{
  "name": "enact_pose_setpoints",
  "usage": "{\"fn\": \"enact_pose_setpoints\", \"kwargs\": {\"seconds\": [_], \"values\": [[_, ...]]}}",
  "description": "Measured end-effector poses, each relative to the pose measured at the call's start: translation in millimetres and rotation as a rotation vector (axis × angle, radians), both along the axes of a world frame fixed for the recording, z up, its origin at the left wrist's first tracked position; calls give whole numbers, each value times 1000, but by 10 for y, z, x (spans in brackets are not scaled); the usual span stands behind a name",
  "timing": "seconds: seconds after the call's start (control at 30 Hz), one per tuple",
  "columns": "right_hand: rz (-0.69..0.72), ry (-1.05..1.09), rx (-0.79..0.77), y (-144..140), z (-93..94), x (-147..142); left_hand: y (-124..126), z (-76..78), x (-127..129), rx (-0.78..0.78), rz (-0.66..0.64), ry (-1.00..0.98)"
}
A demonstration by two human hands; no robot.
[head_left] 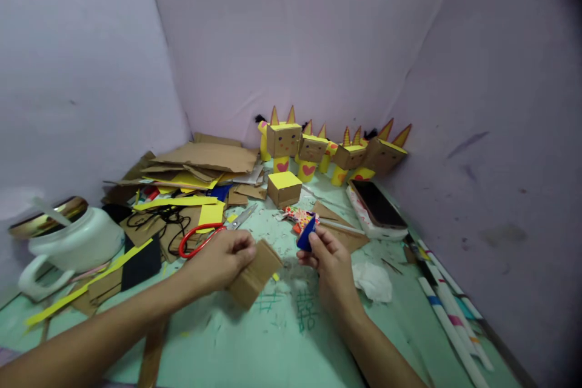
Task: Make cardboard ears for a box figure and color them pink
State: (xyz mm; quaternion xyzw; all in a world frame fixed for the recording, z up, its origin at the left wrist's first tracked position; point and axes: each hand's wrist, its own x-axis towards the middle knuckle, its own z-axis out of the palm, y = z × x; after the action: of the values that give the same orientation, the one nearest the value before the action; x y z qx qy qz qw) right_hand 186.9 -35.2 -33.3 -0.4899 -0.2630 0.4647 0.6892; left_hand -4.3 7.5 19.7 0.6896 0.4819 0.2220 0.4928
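here, in the head view, a cardboard box [254,276] is held in the closed grip of the left hand [222,260], tilted just above the green table [282,339], while a small blue piece [306,235] is pinched between the fingertips of the right hand [330,264], near the box but apart from it. the piece could be dropped into the scraps, since little of it is gripped; the scissors [207,235] lying just behind the left hand could be knocked.
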Motion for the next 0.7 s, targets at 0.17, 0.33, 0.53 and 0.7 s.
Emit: {"fn": "enact_pose_setpoints", "kwargs": {"seconds": [0.17,0.33,0.53,0.7], "values": [[4,-17,-41,8,-38,24,161,-346,309,-107,147,-202],[35,30,-73,3,-34,20,148,-458,334,-178,191,-334],[299,-35,-106,-48,-40,-104,81,-481,312,-40,245,-336],[312,-303,-45,-65,-72,-165,-88,-421,352,46,161,-331]]}}
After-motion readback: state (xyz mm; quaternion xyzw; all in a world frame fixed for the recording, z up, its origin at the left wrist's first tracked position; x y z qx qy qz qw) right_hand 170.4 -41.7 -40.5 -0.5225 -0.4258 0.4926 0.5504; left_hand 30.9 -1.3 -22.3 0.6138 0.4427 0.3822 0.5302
